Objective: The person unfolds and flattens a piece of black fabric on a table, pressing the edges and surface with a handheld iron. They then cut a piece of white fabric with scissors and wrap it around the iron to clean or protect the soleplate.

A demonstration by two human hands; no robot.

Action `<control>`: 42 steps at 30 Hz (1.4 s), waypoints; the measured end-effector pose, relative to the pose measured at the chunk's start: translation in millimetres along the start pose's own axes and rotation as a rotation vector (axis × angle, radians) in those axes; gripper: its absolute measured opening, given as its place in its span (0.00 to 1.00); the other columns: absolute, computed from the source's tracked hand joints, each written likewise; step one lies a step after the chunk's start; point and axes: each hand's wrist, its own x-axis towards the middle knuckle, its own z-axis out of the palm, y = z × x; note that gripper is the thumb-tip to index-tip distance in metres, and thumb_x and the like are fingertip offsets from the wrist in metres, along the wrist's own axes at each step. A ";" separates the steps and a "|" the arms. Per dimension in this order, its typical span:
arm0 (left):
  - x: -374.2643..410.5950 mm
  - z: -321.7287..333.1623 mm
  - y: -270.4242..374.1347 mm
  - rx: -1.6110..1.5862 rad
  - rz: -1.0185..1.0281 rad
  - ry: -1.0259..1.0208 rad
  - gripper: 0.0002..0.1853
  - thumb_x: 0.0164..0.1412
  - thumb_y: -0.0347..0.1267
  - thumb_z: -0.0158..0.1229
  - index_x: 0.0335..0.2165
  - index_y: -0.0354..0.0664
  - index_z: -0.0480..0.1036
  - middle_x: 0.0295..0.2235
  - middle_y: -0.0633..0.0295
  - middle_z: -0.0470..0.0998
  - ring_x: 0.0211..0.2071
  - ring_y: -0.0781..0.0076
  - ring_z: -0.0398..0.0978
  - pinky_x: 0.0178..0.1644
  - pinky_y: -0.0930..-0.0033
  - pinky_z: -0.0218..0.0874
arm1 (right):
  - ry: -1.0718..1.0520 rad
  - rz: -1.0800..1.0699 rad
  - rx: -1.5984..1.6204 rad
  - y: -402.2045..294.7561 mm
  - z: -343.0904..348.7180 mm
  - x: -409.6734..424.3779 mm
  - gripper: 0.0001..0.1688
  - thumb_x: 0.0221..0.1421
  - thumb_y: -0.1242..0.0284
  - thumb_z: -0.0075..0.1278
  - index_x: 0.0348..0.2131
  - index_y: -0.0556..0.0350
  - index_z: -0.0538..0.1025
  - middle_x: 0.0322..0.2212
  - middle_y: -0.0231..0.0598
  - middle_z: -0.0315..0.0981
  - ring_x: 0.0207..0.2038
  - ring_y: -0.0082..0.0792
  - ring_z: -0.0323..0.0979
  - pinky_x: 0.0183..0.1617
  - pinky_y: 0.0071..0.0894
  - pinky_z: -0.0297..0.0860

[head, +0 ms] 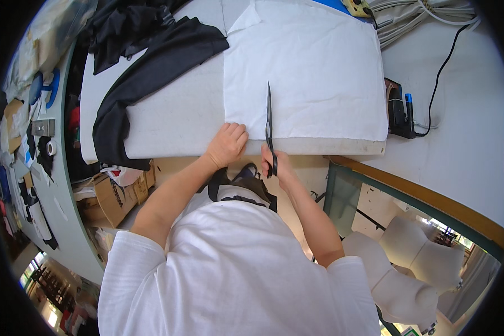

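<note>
A sheet of white fabric (311, 75) lies over the right part of a padded, light-covered table (168, 126). My left hand (229, 145) rests with curled fingers on the fabric's near left corner; whether it pinches the cloth cannot be told. My right hand (279, 164) grips black-handled fabric shears (269, 113) at the near table edge. Their blades point away from me over the white fabric and look closed or nearly so. Left of the fabric, a long piece of black cloth (151, 80) curves across the table and hangs over its near edge.
More black cloth (126, 29) is bunched at the far left. A black device and a blue-capped marker (409, 109) stand beside the table's right edge, near a black cable (445, 67). Cardboard boxes (115, 199) sit below at left; dress forms (407, 260) are at lower right.
</note>
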 end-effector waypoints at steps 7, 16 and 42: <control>-0.9 -1.2 -0.4 -0.040 -0.032 -0.039 0.13 0.42 0.26 0.59 0.31 0.36 0.69 0.32 0.55 0.68 0.34 0.57 0.67 0.41 0.60 0.59 | -0.003 0.019 -0.035 -26.0 3.4 9.0 0.31 0.53 0.45 0.57 0.18 0.51 0.69 0.11 0.28 0.63 0.12 0.22 0.62 0.17 0.23 0.59; 3.3 -5.0 1.0 -0.012 -0.043 -0.065 0.12 0.43 0.27 0.58 0.30 0.36 0.68 0.33 0.56 0.68 0.34 0.59 0.66 0.41 0.62 0.58 | -0.050 -0.005 0.012 -64.8 1.7 52.0 0.32 0.51 0.44 0.58 0.19 0.52 0.69 0.12 0.28 0.63 0.14 0.23 0.64 0.18 0.23 0.60; 6.3 0.0 0.4 0.024 -0.070 -0.088 0.13 0.42 0.29 0.59 0.30 0.35 0.70 0.34 0.55 0.71 0.35 0.59 0.67 0.40 0.62 0.59 | -0.073 -0.025 -0.043 -152.4 -5.8 128.9 0.34 0.46 0.42 0.61 0.19 0.53 0.68 0.12 0.28 0.63 0.13 0.24 0.62 0.16 0.24 0.60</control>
